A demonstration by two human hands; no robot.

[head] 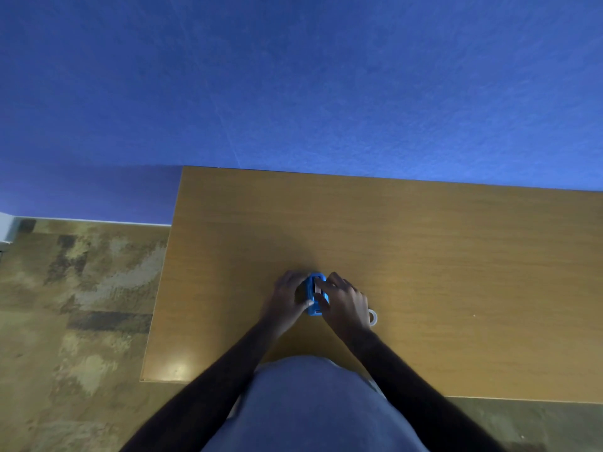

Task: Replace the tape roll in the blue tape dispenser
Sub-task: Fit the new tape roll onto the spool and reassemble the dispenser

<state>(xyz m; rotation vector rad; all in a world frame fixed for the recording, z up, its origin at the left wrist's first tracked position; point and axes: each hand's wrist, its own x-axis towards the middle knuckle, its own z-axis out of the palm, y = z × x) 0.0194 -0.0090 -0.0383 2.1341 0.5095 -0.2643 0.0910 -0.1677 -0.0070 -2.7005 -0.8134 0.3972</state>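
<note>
A person's left hand (287,296) clamps the side of a small blue plastic tape dispenser (315,293) sitting mid-desk on a tan wooden desktop (456,256), while the right hand (346,300) closes its fingertips over the top slot. A clear tape ring (373,317) lies just beside the right wrist. Seating or freeing the roll likely goes best with the body braced and pressure kept straight along the slot.
</note>
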